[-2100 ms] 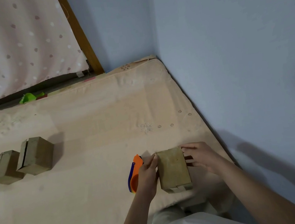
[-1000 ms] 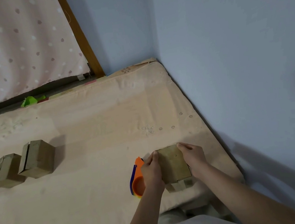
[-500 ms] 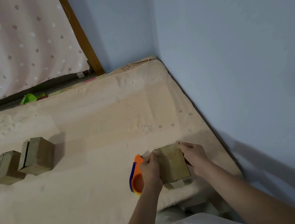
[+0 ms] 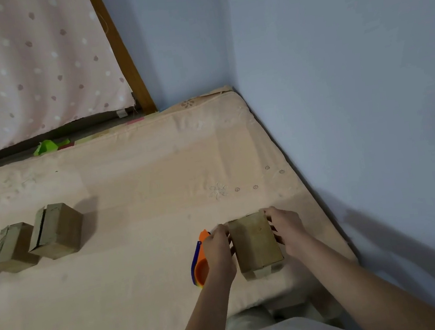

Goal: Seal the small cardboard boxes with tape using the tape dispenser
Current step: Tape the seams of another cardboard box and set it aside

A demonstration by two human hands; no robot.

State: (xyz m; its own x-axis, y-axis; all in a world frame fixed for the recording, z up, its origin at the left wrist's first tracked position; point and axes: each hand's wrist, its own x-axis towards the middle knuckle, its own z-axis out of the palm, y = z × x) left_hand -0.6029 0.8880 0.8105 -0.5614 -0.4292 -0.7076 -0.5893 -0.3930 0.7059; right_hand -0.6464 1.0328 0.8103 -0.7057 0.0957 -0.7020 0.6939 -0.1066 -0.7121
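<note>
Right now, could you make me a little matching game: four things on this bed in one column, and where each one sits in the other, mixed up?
Things:
1. Small brown cardboard box with a tape strip on its near end
2. Orange and blue plastic tape dispenser
3. Tallest brown cardboard box with an open slit
4. Bright green scrap

Places:
A. On the floor past the beige mattress's far edge
B. Between the two hands
C. Far left, in a row of boxes
D. Just behind the left hand

Pairs: 1-B, 2-D, 3-C, 4-A
</note>
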